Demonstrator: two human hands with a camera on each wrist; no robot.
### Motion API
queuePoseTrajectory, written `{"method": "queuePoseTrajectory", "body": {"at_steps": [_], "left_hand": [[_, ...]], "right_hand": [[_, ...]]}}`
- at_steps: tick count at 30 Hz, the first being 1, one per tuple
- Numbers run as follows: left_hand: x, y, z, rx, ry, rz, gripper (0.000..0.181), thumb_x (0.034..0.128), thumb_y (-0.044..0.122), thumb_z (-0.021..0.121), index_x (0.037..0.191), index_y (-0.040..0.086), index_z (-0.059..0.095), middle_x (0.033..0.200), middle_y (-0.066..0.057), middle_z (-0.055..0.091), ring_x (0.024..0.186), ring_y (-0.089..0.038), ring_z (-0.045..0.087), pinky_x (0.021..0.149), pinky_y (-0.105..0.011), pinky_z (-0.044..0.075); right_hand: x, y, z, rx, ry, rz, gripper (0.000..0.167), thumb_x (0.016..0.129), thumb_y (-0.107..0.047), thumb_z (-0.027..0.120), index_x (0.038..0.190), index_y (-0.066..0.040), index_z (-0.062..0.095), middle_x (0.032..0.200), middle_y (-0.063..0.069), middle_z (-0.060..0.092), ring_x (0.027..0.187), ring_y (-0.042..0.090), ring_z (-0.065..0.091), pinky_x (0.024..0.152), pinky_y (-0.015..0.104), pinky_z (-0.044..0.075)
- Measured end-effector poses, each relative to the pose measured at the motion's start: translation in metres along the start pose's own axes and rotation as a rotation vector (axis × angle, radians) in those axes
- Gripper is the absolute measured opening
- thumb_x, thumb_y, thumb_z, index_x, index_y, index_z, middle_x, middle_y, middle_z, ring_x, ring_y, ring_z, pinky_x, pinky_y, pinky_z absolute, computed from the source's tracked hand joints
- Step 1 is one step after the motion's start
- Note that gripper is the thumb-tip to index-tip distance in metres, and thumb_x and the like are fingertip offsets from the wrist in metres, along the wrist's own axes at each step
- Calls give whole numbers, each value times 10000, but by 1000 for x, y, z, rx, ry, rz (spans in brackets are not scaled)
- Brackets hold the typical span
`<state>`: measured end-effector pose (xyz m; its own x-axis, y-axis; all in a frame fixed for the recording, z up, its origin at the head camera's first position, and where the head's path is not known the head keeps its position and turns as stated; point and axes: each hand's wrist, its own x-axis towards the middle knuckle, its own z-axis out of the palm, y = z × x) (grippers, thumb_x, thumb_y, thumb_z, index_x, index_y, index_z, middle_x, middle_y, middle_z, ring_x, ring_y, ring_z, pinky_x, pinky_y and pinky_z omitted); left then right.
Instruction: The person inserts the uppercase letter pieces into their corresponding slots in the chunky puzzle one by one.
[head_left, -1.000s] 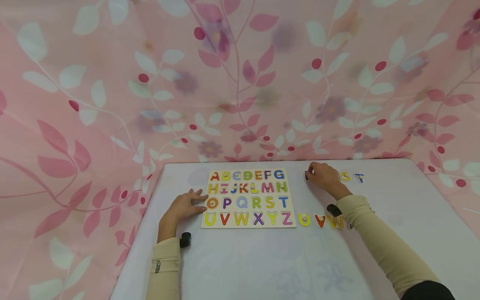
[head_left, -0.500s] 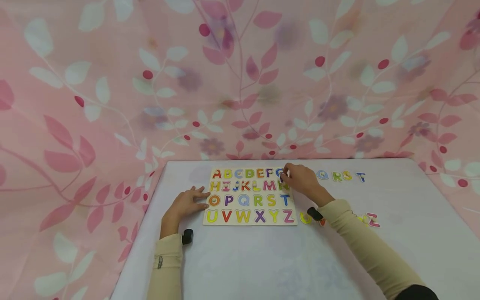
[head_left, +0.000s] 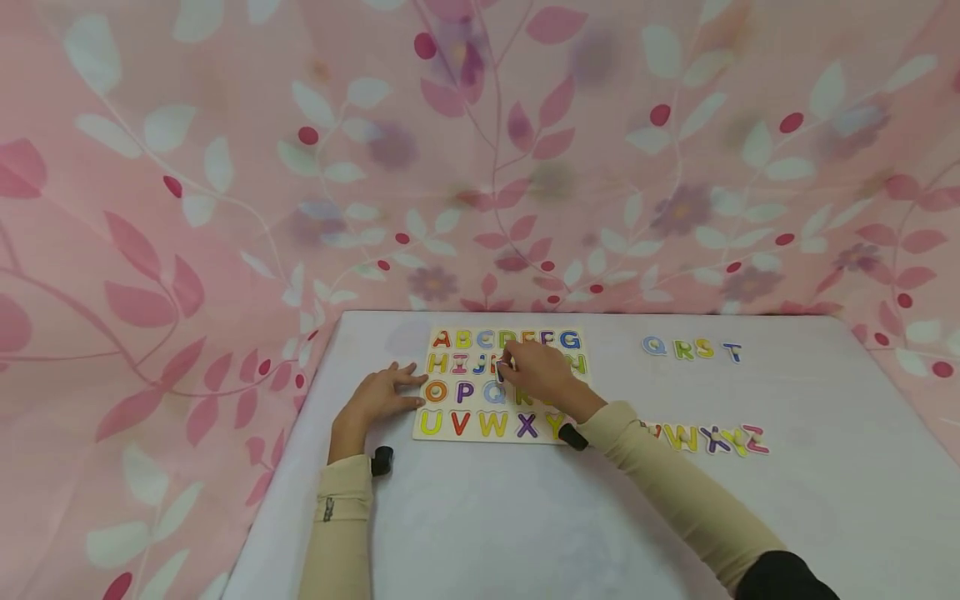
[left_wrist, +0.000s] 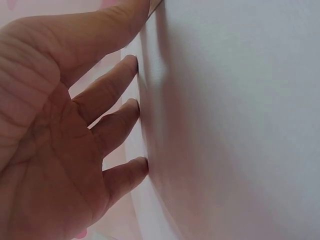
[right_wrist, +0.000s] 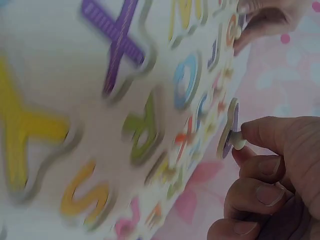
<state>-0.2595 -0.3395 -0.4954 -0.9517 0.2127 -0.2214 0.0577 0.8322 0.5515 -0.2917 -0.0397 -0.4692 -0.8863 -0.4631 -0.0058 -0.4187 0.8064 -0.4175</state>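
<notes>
– Gripping what in the right hand (head_left: 543, 371)?
– Pinching a purple letter piece (right_wrist: 230, 131) by its knob (right_wrist: 239, 141), just above the alphabet board (head_left: 512, 427).
– And with the left hand (head_left: 378, 396)?
– Fingers spread, touching the board's left edge.

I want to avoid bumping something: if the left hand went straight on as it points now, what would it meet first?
The left hand would probably meet the left edge of the letter board first, which it seems to touch; the orange O lies just beyond. Exact contact is unclear.
</notes>
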Motion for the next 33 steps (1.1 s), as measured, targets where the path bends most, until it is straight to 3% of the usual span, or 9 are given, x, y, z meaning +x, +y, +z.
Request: {"method": "queuePoseTrajectory", "body": {"at_steps": [10,20,25,33], "left_hand": [[4,-1,2,5,5,16,516,836,253,795,1320,149,648,1499,-81,439,1453,-374,236,1149,-572,189],[0,-1,0,-1,19,30,509,823,240,808,1300,139,662,1476,-98,466,1438,-391,264,1142,-564,217],[0,-1,1,14,17,27,504,829,241,802,1302,142,661,1478,-102,464,1436,-395,268,1138,-568,224],[0,0,0,30,16,9,511,832,249,799,1312,151,653,1487,-84,454,1440,-381,266,1139,-572,218]], "right_hand": [[10,-36,31,-30,-57,-44,155,955,-309,628,918,-159,631,723,-70,579,623,99,508,511,249,390],[19,-45,51,63,-73,2,178,953,-287,636,856,-139,616,679,-61,575,563,85,525,499,246,416],[20,-47,55,63,-78,38,196,960,-287,638,835,-141,596,664,-55,573,560,90,531,498,241,418],[22,-49,56,51,-75,31,190,970,-283,636,862,-131,602,675,-51,572,573,97,536,508,238,420]]}}
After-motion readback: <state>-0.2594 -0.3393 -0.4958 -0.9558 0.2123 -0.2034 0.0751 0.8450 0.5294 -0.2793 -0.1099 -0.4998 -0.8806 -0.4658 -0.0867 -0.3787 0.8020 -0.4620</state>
